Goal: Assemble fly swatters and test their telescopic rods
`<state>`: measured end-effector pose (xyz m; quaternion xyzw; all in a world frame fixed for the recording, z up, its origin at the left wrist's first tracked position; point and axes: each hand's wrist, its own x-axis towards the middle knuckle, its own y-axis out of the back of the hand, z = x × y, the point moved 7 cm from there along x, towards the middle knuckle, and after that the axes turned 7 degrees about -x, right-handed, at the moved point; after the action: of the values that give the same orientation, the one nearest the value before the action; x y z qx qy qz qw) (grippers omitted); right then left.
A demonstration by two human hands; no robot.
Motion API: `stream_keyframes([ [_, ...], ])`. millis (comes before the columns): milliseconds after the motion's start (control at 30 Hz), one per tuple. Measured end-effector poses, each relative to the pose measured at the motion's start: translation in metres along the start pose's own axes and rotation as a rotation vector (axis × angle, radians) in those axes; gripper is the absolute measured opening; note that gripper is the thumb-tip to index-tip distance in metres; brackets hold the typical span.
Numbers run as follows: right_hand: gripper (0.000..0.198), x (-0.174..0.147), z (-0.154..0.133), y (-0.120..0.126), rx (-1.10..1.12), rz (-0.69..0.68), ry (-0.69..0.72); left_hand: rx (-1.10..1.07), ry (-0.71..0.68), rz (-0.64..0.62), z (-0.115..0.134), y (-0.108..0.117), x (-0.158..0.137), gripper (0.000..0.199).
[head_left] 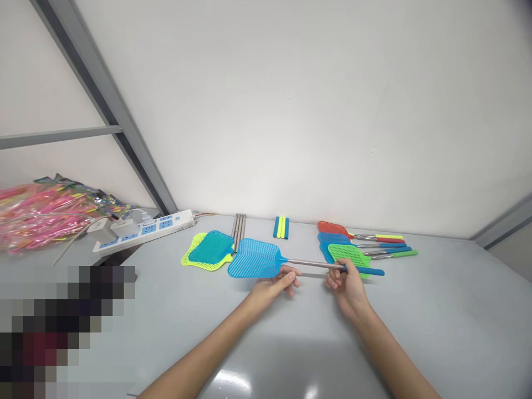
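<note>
A blue fly swatter [255,259] is held level above the table, its mesh head to the left and its blue grip to the right. My right hand [348,285] is closed round its metal rod, just beside the grip. Under the neck of the swatter, my left hand [277,282] has its fingers apart and does not grip it; whether it touches the rod I cannot tell. Behind the head lie loose mesh heads, a teal one [211,247] on top of a yellow one [199,265]. Several metal rods [239,230] lie beside them.
Blue and yellow grip sleeves [281,228] lie near the wall. Several fly swatters, a green one [347,254] and a red one [332,228] among them, are piled at right. A power strip [143,233] and pink bagged goods [50,216] are at left. The lower left is pixelated.
</note>
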<state>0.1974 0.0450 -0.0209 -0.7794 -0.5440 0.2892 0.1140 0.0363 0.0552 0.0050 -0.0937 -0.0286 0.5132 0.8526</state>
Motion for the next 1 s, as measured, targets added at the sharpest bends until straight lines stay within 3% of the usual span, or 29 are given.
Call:
stream_keyframes([
  [267,0.033,0.009,-0.022,0.015,0.017,-0.008,0.107,-0.202,-0.076,0.084,0.005,0.011,0.002,0.030],
  [433,0.034,0.016,-0.043,0.034,0.059,0.049,0.193,-0.509,-0.049,0.097,0.016,0.024,0.004,0.043],
  [567,0.035,0.019,-0.050,0.037,0.076,0.013,0.247,-0.596,0.074,0.089,0.020,0.028,0.005,0.039],
  [700,0.031,0.018,-0.049,0.030,0.017,-0.012,0.281,-0.546,0.307,0.108,0.003,0.026,0.001,0.035],
  [867,0.008,0.021,-0.043,0.024,0.214,-0.095,0.105,-0.563,0.388,0.172,-0.011,0.032,0.000,0.030],
  [1000,0.026,0.029,-0.041,0.039,0.367,-0.089,0.076,-0.538,0.335,0.172,-0.012,0.028,0.000,0.028],
])
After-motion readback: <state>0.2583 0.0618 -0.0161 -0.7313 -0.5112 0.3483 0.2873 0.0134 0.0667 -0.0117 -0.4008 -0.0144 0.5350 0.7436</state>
